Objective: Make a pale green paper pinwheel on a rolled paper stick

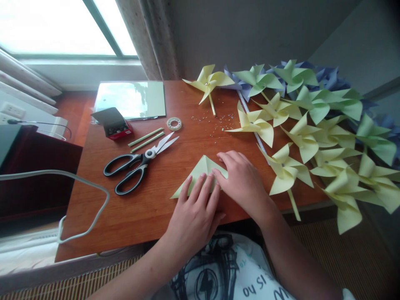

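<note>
- Work in hand: a pale yellow-green folded paper triangle lies on the wooden table directly before the person, apex pointing away, a crease running down from the apex.
- Step, as judged: the fold is being pressed flat and its edges squared.
- Left hand: laid over the lower part of the paper, fingers slightly spread and extended, not clamped.
- Right hand: at the paper's right side, fingers bent, thumb toward the left fingertips. Whether it pinches the edge or only presses cannot be told. The hands are side by side; contact between them is uncertain.
- Next move, as judged: calls for steady pressure along the crease, with one hand holding the layers so the edges do not slip.
- Container one: small red box, dark lid standing open; small pieces inside, too small to identify.
- Container two: what appears to be a clear sleeve, glare across it, apparently holding pale green sheets.
- Near the box: two pale green sticks, a tape roll and black-handled scissors with blades parted.
- Right side: numerous paper pinwheels, yellow, green and violet, overlapping. Small scraps lie near the yellow ones.
</note>
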Motion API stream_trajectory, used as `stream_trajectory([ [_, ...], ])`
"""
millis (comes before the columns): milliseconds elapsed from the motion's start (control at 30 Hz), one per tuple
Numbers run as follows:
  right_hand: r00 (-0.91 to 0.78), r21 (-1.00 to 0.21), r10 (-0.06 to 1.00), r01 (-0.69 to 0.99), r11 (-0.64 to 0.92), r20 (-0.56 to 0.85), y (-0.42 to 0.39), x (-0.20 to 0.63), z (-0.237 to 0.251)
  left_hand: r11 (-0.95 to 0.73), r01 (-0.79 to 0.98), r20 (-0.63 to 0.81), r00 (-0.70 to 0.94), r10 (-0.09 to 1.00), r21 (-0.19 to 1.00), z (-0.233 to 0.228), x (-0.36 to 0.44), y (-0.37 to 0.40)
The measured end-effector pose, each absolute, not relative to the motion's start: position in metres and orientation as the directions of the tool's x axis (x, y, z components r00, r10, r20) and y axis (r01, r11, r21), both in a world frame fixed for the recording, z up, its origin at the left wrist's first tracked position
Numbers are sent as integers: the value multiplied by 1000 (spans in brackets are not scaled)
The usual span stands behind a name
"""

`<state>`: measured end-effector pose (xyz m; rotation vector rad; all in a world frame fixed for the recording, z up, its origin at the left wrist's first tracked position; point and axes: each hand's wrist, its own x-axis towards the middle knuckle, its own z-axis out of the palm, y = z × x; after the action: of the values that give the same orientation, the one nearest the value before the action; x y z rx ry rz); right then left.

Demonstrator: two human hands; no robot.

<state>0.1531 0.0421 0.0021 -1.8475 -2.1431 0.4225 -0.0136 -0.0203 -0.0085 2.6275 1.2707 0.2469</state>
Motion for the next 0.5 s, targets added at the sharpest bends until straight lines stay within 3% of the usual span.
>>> stream_trajectory([
  [133, -163, -349, 987, 925, 151, -5, 54, 138, 6, -600, 750, 49, 613, 788, 278, -9, -13, -21],
  [500, -435, -428, 901, 813, 394, 4, 86, 130, 5, -611, 744, 107, 607, 787, 270, -16, -15, -23],
])
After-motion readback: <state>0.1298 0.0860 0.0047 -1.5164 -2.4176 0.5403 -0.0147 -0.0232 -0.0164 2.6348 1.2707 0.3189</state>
